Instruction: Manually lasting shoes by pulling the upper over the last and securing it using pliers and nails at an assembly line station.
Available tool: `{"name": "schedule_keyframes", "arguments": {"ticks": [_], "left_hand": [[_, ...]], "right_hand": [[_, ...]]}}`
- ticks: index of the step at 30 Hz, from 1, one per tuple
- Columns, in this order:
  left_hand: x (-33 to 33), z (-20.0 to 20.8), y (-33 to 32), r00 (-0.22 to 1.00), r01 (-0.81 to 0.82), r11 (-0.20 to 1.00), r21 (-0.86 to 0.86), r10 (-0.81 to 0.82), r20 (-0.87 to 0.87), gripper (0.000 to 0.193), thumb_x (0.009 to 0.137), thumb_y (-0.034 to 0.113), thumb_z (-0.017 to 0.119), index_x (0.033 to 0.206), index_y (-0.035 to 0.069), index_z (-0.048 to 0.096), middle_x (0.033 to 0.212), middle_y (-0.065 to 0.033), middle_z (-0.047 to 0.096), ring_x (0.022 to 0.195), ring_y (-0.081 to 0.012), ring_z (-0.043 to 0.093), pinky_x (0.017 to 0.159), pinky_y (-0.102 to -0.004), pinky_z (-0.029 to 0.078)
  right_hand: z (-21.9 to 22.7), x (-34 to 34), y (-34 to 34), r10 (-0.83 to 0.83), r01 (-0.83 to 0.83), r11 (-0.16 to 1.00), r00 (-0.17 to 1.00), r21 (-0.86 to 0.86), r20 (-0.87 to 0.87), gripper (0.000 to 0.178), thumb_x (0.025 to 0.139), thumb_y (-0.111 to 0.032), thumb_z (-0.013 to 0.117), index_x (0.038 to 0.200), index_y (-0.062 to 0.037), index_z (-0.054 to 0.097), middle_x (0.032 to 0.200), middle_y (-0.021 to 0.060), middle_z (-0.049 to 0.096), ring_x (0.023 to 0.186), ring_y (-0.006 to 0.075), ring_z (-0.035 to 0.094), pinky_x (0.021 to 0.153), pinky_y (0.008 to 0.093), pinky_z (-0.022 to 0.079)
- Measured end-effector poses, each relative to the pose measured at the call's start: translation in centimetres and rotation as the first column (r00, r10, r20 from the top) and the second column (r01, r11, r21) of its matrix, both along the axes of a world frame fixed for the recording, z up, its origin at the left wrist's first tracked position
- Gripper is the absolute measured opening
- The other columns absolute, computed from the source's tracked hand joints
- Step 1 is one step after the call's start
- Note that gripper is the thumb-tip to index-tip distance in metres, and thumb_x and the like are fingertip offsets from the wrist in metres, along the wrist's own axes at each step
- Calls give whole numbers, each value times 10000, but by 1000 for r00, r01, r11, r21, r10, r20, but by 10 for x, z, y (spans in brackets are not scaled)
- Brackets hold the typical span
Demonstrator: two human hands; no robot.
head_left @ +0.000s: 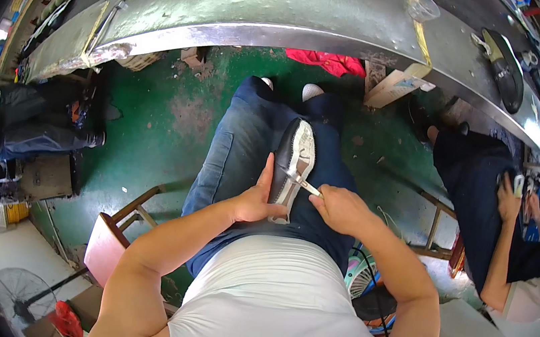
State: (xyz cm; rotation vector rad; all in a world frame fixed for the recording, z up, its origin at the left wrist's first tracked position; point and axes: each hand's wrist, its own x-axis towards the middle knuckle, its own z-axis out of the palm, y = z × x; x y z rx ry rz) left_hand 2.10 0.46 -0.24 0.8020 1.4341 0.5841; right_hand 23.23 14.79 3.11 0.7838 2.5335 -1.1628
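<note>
A dark shoe (283,151) lies sole up across my thighs, its toe pointing away from me. Its exposed underside (304,144) is pale and rough, with a brownish patch toward the middle. My left hand (257,197) grips the shoe from the left near the heel end, fingers along its side. In my right hand (339,209) is the light handle of a small hammer (305,184). The metal head of the hammer sits at the middle of the underside and seems to touch it. My right fingers are wrapped round the handle's end.
Ahead runs a long metal-topped bench (250,4) with a clear plastic cup (422,7) and a black shoe (507,76). A co-worker (483,188) sits at the right, another person (19,124) at the left. A stool (109,243) and a fan (21,296) stand lower left.
</note>
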Motion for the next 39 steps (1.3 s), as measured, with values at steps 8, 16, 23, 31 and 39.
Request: {"name": "schedule_keyframes", "arguments": {"ticks": [8, 16, 23, 31, 39], "left_hand": [[1, -15, -4, 997, -24, 987, 157, 11, 82, 1301, 835, 93, 749, 1481, 110, -380, 1637, -269, 19, 1524, -305, 106, 1208, -340, 186], [5, -24, -7, 997, -57, 987, 153, 49, 59, 1203, 890, 124, 713, 1524, 104, -309, 1633, -261, 97, 1504, -296, 205, 1194, -333, 230], [-3, 1, -1, 857, -451, 877, 165, 374, 355, 919, 927, 59, 657, 1604, 36, 36, 1579, -157, 310, 1428, -223, 339, 1170, -322, 277], [-56, 123, 77, 362, -621, 775, 121, 146, 921, 715, 973, 453, 605, 1518, 75, 338, 1428, -146, 533, 1261, -294, 575, 1050, -465, 489], [-60, 149, 127, 349, -744, 665, 61, 310, 884, 614, 1052, 551, 338, 1348, 43, 516, 1184, -157, 655, 1100, -351, 659, 891, -529, 566]], "right_hand": [[-13, -23, 21, -334, 326, 889, 942, -321, 31, 419, 1057, -350, 430, 950, 22, 588, 803, 164, 681, 697, 307, 674, 670, 419, 531], [-40, -24, 35, -483, 437, 683, 871, -584, 87, 469, 1074, -371, 392, 942, 29, 599, 739, 94, 661, 612, 186, 646, 570, 331, 506], [-50, 4, 12, -722, 553, 352, 674, -755, 157, 526, 1068, -476, 374, 1059, 1, 596, 836, 82, 663, 660, 145, 645, 420, 256, 378], [-20, 15, 10, -456, 437, 802, 888, -407, 55, 468, 1021, -435, 494, 903, -8, 647, 762, 108, 676, 686, 237, 682, 693, 377, 544], [34, 34, -30, -61, 119, 940, 980, 318, -187, 396, 883, -370, 696, 1068, -20, 701, 1222, 165, 616, 1150, 333, 596, 922, 424, 519]]}}
